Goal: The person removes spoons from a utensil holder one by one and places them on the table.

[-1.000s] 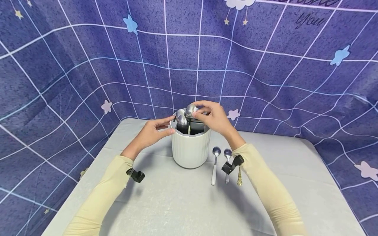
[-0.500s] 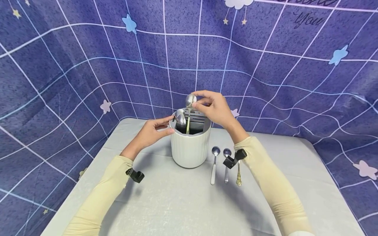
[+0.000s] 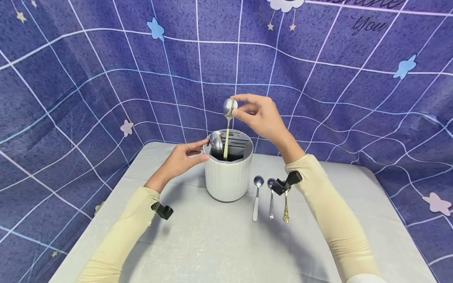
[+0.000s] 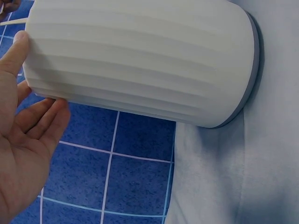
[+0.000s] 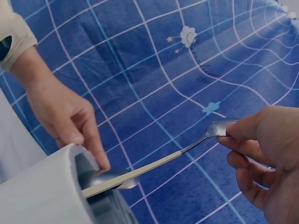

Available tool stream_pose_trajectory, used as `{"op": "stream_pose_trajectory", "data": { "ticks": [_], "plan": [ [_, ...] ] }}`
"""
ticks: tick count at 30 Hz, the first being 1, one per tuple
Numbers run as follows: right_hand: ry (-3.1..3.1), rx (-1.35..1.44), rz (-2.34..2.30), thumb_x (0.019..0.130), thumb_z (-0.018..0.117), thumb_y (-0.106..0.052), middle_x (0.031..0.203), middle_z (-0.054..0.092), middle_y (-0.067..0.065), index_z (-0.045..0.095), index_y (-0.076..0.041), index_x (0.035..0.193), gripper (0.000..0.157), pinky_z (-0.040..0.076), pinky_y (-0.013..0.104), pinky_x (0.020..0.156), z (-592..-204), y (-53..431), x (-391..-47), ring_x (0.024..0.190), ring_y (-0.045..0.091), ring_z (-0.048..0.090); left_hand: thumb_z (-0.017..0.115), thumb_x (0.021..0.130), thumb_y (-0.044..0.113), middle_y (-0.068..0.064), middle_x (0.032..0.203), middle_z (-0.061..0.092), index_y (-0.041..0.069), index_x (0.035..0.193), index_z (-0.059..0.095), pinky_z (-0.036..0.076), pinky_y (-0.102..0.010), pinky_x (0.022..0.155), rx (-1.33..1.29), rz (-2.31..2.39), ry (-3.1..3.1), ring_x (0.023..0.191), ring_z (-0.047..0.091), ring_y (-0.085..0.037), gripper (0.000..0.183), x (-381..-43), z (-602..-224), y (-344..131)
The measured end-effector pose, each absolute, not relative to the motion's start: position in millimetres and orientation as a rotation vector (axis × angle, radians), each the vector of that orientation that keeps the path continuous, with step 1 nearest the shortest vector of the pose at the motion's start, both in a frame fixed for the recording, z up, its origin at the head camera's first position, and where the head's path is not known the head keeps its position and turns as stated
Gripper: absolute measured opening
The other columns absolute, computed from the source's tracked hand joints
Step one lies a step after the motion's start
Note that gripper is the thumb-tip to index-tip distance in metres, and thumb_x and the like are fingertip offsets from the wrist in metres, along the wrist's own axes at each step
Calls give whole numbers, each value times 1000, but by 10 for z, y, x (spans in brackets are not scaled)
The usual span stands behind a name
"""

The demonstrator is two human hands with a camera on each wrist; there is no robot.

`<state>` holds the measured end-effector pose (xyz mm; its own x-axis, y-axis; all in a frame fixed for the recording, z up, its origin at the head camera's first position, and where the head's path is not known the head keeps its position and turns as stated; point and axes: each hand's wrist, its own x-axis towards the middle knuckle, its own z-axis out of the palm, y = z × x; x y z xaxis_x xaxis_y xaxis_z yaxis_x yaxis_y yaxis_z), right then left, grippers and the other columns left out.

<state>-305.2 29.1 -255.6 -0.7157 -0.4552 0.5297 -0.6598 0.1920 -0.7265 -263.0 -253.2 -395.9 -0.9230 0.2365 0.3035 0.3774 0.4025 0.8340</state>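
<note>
My right hand (image 3: 262,116) pinches a spoon by its metal bowl (image 3: 230,106), above a white ribbed utensil holder (image 3: 227,181). The spoon's pale cream handle (image 5: 140,172) slants down, its lower end still inside the holder's opening. Extended fingers and thumb of my left hand (image 3: 185,155) rest against the holder's left side at the rim. In the left wrist view, the left fingertips (image 4: 58,105) lie along the ribbed wall (image 4: 140,56). Spoon bowls (image 3: 216,140) stick up at the holder's left, close to the left fingers.
Right of the holder lie a white-handled spoon (image 3: 255,204), a plain silver spoon (image 3: 271,206) and a spoon with an ornate gold handle (image 3: 286,212). A grey cloth covers the table (image 3: 198,243). Behind it hangs a blue grid-patterned curtain (image 3: 170,90).
My right hand has risen with the spoon, drawing more of its handle up out of the holder. The left hand has stayed at the rim.
</note>
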Motion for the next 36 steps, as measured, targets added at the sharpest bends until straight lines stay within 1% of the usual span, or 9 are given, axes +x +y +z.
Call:
{"op": "stream_pose_trajectory", "data": {
  "ticks": [4, 7, 10, 15, 20, 23, 26, 31, 36],
  "plan": [
    [-2245, 1060, 1531, 94, 75, -9, 95, 79, 12, 71, -6, 128, 35, 41, 20, 50, -2480, 327, -3053, 66, 5, 63, 79, 92, 30, -4, 150, 55, 17, 146, 59, 51, -43, 109, -551, -1543, -2517, 128, 60, -34, 58, -2627, -3963, -2538],
    [-2207, 1057, 1533, 94, 75, -8, 95, 79, 12, 71, -6, 127, 33, 29, 21, 43, -2426, 367, -3067, 54, 6, 47, 79, 92, 28, -4, 150, 55, 17, 146, 59, 51, -45, 109, -547, -1550, -2517, 128, 60, -35, 58, -2624, -3959, -2537],
    [-2154, 1069, 1554, 93, 74, -6, 92, 79, 12, 72, -4, 125, 32, 30, 22, 46, -2365, 424, -3080, 59, 6, 51, 79, 92, 27, -5, 149, 56, 16, 145, 59, 51, -45, 109, -540, -1555, -2516, 128, 60, -35, 58, -2625, -3956, -2530],
    [-2112, 1060, 1601, 93, 74, -3, 85, 79, 2, 72, -1, 124, 31, 25, 22, 43, -2250, 570, -3035, 53, 5, 41, 79, 92, 28, -4, 150, 56, 16, 146, 59, 50, -45, 110, -529, -1556, -2522, 129, 60, -33, 58, -2633, -3961, -2521],
    [-2100, 1047, 1632, 92, 74, 0, 81, 78, -1, 72, 0, 123, 31, 22, 22, 44, -2178, 759, -2976, 51, 3, 39, 79, 92, 31, -3, 150, 56, 19, 146, 59, 50, -46, 110, -514, -1548, -2536, 129, 60, -32, 59, -2623, -3955, -2537],
    [-2120, 1027, 1621, 91, 74, 1, 79, 77, -1, 73, 0, 122, 31, 32, 19, 48, -2169, 896, -2952, 56, 2, 47, 78, 93, 33, -3, 151, 55, 19, 147, 58, 50, -44, 110, -522, -1542, -2544, 130, 59, -32, 60, -2621, -3948, -2538],
    [-2140, 1007, 1622, 91, 74, 2, 80, 78, -2, 73, 0, 123, 32, 49, 14, 62, -2191, 1038, -2946, 69, 3, 65, 78, 92, 37, -1, 151, 54, 21, 147, 58, 51, -44, 109, -507, -1547, -2556, 131, 58, -31, 61, -2615, -3940, -2535],
    [-2189, 933, 1599, 91, 74, 0, 82, 78, -3, 73, -2, 124, 33, 51, 14, 67, -2304, 1280, -2960, 78, 4, 70, 78, 91, 41, 1, 151, 54, 25, 147, 58, 51, -47, 109, -486, -1550, -2575, 131, 58, -30, 61, -2606, -3931, -2528],
    [-2252, 843, 1569, 92, 75, -5, 87, 79, 2, 71, -2, 127, 36, 50, 17, 68, -2486, 1520, -2967, 79, 5, 67, 78, 93, 34, 0, 152, 53, 24, 147, 57, 50, -47, 109, -474, -1556, -2575, 131, 58, -30, 59, -2601, -3928, -2519]
  ]
}}
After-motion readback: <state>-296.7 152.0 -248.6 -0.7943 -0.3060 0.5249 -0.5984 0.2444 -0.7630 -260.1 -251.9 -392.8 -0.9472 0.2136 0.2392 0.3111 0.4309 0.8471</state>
